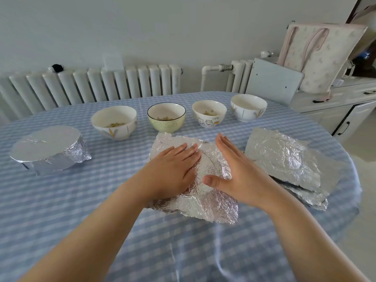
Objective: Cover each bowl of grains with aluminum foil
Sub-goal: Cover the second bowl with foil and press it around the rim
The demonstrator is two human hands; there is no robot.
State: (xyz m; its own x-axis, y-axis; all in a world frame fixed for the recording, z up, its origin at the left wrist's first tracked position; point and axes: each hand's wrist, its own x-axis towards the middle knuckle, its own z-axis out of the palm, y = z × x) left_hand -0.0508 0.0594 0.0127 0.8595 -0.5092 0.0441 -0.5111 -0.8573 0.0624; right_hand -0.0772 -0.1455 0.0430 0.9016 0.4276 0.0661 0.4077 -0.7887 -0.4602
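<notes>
A: Which step is this?
B: Smoothing a foil sheet [203, 176] over what looks like a bowl, in front of the green bowl [166, 117]. Left hand [173, 169] presses flat; right hand [238, 171] is spread, edge-on.
A: And next?
B: Probably crimping the foil's edges down, like the wrapped bowl [48, 151] far left of the green one.

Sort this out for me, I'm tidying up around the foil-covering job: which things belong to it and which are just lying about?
Belongs to the job:
foil sheet under the hands
left hand
right hand
foil-covered bowl
four open bowls, such as the green bowl and the cat-print bowl
spare foil sheets

Just lying about:
tote bag
radiator
cabinet
</notes>
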